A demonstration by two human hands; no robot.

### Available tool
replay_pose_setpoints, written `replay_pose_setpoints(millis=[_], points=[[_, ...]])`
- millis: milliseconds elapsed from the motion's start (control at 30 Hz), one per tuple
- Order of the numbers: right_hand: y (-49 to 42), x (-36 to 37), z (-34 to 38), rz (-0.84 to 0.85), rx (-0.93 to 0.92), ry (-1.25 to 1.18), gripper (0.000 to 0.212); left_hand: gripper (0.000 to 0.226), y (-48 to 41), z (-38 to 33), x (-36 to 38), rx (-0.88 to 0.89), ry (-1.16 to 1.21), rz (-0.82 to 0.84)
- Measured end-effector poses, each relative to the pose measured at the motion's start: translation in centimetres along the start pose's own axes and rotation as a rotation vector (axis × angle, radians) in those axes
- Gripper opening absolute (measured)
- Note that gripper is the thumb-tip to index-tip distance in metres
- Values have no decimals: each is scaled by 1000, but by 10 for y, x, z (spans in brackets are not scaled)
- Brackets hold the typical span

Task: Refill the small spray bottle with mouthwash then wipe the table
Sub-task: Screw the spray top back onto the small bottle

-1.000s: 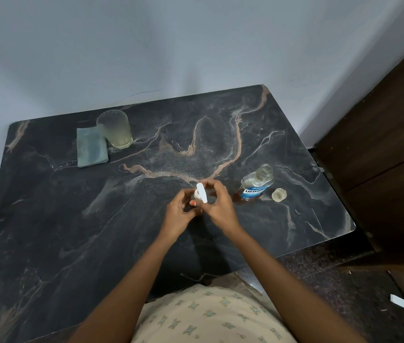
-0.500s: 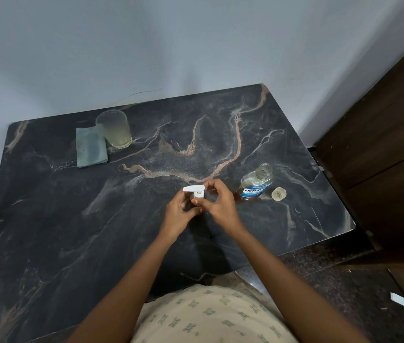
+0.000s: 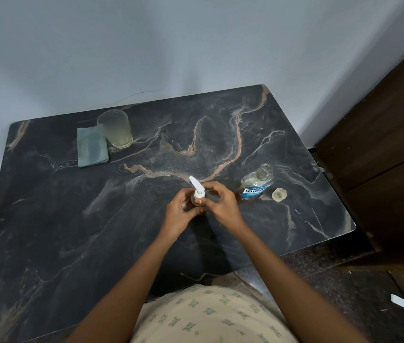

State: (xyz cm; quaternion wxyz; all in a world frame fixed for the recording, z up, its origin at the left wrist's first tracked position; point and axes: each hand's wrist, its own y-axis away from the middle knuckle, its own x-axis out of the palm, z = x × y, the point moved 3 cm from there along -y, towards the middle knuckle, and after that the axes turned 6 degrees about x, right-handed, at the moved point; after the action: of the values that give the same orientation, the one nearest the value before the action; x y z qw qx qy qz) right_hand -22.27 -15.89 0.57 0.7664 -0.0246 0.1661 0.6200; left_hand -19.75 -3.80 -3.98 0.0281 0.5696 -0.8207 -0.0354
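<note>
A small spray bottle with a white pump head (image 3: 197, 189) stands between my hands near the middle of the dark marble table (image 3: 72, 219). My left hand (image 3: 180, 214) grips the bottle's body, which is mostly hidden by my fingers. My right hand (image 3: 220, 204) curls round the bottle's neck just under the white head. To the right stands an uncapped clear mouthwash bottle with a blue label (image 3: 256, 181), and its clear cap (image 3: 279, 194) lies beside it. A folded blue-grey cloth (image 3: 92, 151) lies at the back left.
A frosted drinking glass (image 3: 116, 128) stands beside the cloth at the back left. A dark wooden cabinet (image 3: 382, 144) rises close to the table's right edge. A pale wall (image 3: 171, 45) runs behind the table.
The white pump head has turned: its nozzle pointed left half a second ago and now points away and up-left. Both hands have stayed on the bottle.
</note>
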Motion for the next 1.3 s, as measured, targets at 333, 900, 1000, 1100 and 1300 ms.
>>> replay_pose_setpoints(millis=[333,900,1000,1100,1300], points=[[-1,-5,0,139,17,69,43,47,-1,4,-2,-9,-9,6],[-2,-3,6,138,-6,2,41,45,0,-1,0,-2,-27,-2],[-3,-9,7,233,-37,129,38,45,0,-2,0,-6,-6,8],[-3,-10,11,213,-44,122,28,47,1,-1,0,-14,-6,8],[-1,-4,13,90,-9,84,26,51,0,1,-2,-15,-24,-3]])
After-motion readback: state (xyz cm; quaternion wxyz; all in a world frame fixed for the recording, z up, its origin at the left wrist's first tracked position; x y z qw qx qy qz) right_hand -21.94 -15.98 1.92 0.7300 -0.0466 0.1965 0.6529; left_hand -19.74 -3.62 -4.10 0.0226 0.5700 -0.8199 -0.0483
